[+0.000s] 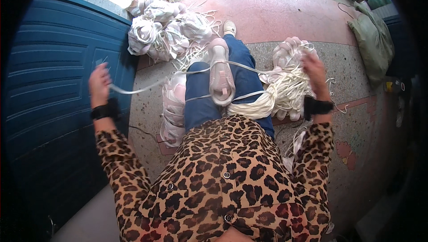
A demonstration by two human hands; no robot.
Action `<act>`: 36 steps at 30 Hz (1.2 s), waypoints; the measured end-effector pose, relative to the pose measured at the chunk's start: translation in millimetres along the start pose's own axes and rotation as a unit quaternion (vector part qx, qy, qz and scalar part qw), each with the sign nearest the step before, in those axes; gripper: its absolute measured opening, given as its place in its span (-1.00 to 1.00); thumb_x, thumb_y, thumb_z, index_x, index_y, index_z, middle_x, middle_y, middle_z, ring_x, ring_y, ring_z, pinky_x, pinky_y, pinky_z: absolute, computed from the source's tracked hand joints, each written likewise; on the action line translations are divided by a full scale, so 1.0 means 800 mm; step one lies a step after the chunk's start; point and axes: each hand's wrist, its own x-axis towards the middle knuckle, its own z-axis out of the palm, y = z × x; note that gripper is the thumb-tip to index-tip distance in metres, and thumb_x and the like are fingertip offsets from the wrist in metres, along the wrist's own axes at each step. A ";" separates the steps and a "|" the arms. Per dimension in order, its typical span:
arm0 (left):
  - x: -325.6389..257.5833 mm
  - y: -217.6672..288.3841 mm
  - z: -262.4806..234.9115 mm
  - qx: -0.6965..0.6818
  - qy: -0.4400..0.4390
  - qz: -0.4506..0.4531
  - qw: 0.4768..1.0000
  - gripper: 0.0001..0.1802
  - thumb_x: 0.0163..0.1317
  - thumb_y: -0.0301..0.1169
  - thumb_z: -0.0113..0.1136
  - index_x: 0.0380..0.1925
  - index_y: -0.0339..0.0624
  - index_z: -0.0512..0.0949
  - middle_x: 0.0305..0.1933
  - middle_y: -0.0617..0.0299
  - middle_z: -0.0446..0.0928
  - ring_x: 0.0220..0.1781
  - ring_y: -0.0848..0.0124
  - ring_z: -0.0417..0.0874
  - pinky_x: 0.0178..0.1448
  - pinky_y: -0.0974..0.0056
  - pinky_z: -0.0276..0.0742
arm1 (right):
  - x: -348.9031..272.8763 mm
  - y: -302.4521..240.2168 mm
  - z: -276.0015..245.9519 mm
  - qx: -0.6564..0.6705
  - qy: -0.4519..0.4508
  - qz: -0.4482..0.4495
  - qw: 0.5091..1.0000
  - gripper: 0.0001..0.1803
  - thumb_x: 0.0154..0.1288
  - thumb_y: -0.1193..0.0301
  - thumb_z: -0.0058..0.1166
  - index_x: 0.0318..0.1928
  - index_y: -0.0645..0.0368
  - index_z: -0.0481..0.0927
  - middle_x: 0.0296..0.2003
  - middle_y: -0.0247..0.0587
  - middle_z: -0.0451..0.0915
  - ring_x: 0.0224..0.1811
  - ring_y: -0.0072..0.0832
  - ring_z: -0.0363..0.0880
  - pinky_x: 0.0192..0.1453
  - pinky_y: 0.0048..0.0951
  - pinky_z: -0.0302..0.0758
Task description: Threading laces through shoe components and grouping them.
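Observation:
My left hand [99,83] is raised out to the left and pinches a thin white strap [147,87] pulled taut. The strap runs right across my crossed legs in blue jeans [243,70] and around a pale pink shoe upper [221,75] resting on my knee. My right hand [314,70] is out to the right, gripping the far end of the strap above a loose bundle of cream-white straps [281,95]. Both wrists wear black bands.
A heap of white and pink shoe uppers [165,23] lies on the speckled floor ahead. A stack of uppers [173,108] sits by my left thigh. A blue panelled door [53,77] fills the left. A green sack [373,41] lies at right.

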 end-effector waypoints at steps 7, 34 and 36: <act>-0.136 -0.161 0.316 0.200 -0.309 -0.144 0.919 -0.74 0.47 -0.19 0.10 -0.16 -0.16 0.56 -0.31 0.25 0.66 -0.38 0.49 0.69 -0.36 0.43 0.53 | 0.000 0.071 0.252 -0.218 -0.253 -0.113 0.936 -0.70 0.42 0.30 0.02 -0.17 0.29 0.67 -0.35 0.08 0.65 -0.24 -0.08 0.65 -0.12 -0.16 0.53; -0.170 -0.233 0.427 0.081 -0.272 -0.167 0.944 -0.79 0.49 -0.35 0.04 -0.02 -0.24 0.47 -0.12 0.16 0.62 -0.18 0.48 0.64 -0.11 0.38 0.57 | 0.045 0.060 0.294 -0.487 -0.122 -0.258 0.826 -0.79 0.30 0.27 0.12 -0.27 0.06 0.75 0.05 -0.24 0.57 0.17 -0.23 0.44 0.11 -0.04 0.33; -0.171 -0.214 0.423 0.148 -0.265 -0.158 0.940 -0.73 0.48 -0.34 0.07 0.06 -0.23 0.46 -0.16 0.14 0.63 -0.25 0.49 0.64 -0.17 0.40 0.57 | 0.043 0.057 0.294 -0.477 -0.100 -0.219 0.846 -0.80 0.26 0.26 0.16 -0.26 0.05 0.76 0.01 -0.27 0.58 0.13 -0.25 0.45 0.07 -0.04 0.33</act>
